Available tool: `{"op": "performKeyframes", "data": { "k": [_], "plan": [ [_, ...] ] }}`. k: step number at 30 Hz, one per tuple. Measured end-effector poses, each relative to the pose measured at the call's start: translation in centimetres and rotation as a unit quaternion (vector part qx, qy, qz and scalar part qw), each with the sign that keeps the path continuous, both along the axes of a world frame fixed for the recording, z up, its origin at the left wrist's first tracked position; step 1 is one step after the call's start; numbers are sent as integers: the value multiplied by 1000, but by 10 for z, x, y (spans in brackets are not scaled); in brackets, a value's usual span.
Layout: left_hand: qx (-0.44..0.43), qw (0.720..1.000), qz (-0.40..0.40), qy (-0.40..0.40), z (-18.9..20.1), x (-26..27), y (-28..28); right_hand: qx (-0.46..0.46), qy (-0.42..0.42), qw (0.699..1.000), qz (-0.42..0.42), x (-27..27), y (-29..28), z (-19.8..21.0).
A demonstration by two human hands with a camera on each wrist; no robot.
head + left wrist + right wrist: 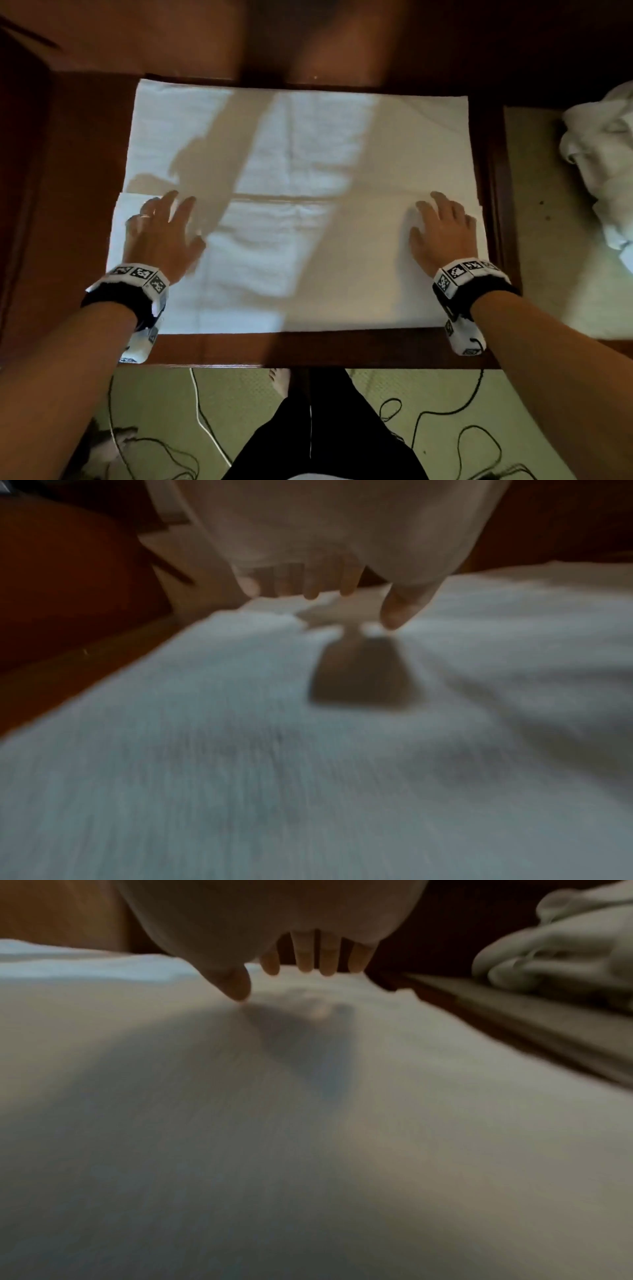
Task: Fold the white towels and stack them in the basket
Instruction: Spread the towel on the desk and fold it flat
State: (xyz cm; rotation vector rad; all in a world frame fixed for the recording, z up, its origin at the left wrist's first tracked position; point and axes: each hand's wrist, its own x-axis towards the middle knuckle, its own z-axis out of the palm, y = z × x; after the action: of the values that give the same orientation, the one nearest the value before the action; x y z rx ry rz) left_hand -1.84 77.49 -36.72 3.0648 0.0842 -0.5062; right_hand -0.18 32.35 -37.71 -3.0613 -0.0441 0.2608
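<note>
White towel (301, 212) covers dark wooden table (308, 347) above greenish floor (376, 387).

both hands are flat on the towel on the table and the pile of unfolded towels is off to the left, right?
Not quite. The pile of unfolded towels lies to the right, as the head view shows. The left hand and right hand do rest open on the towel spread over the table.
</note>
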Motion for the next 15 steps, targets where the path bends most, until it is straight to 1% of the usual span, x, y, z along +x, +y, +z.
{"op": "performKeyframes", "data": {
  "k": [1, 3, 5, 8, 10, 11, 13, 15],
  "plan": [
    [-12, 1000, -9, 11, -12, -17, -3, 7, 7, 1000, 9, -14, 4, -9],
    [-30, 999, -21, 30, -31, -52, -7, 16, 54, 998, 9, -43, 12, -25],
    [-40, 999, -18, 30, -49, -78, -6, 12, 85, 996, 1, -66, 12, -38],
    [-35, 999, -6, 20, -55, -87, -8, 12, 81, 997, -7, -72, 9, -45],
    [-41, 999, 1, 21, -50, -88, -21, 22, 78, 996, -26, -69, 19, -41],
    [-44, 999, -12, 21, -48, -89, -31, 32, 70, 997, -30, -68, 29, -39],
    [-39, 997, -61, 27, -48, -92, -52, 60, 49, 997, 2, -70, 64, -34],
    [-33, 995, -82, 36, -53, -96, -67, 79, 34, 993, 83, -81, 106, -34]
  ]
}}
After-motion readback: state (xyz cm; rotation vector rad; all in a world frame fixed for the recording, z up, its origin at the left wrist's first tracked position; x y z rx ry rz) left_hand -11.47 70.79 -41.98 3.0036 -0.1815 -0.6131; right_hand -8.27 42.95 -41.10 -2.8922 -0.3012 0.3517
